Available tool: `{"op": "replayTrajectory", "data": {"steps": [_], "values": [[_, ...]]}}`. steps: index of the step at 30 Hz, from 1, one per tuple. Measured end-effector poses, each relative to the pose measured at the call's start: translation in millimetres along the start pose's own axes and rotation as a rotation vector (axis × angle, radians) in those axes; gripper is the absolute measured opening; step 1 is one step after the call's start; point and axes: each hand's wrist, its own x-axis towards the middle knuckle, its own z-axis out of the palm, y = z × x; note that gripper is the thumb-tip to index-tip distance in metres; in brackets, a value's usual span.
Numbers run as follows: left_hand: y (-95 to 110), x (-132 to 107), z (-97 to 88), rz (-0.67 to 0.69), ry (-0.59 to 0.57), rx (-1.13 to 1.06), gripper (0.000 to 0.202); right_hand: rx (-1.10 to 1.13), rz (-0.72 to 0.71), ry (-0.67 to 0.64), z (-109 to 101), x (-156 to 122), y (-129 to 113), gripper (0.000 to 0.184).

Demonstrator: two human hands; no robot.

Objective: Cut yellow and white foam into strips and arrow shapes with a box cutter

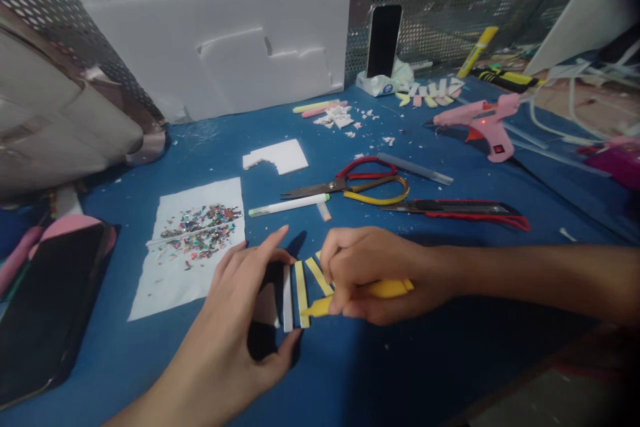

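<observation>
My left hand (250, 307) curves round a white strip (287, 300) and a yellow-coloured strip (301, 290), its thumb at their near ends and a fingertip at their far ends, steadying them on the table. The index finger is lifted. My right hand (375, 273) grips a yellow marker (387, 289), with its tip against the near part of the yellow-coloured strip. Another yellow strip (319, 275) lies beside it, partly under my right fingers. Something pale lies in the shadow below my left palm.
Scissors (337, 185), a white-and-green pen (287, 205) and a box cutter (465, 209) lie beyond my hands. A pink glue gun (483, 123) rests at right. Paper with glitter scraps (165, 280) and a phone (55, 307) are at left; another phone (384, 40) stands behind.
</observation>
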Motion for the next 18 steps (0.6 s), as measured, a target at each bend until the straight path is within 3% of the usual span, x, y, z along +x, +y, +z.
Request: {"op": "replayTrajectory", "data": {"steps": [13,18], "values": [[-0.2,0.0,0.4,0.001,-0.005,-0.015,0.080,0.026,-0.049,-0.011,0.8,-0.1,-0.2,0.012],[0.7,1.8,-0.2,-0.009,-0.016,-0.018,0.079,-0.004,0.006,0.029,0.7,0.2,-0.5,0.010]]}}
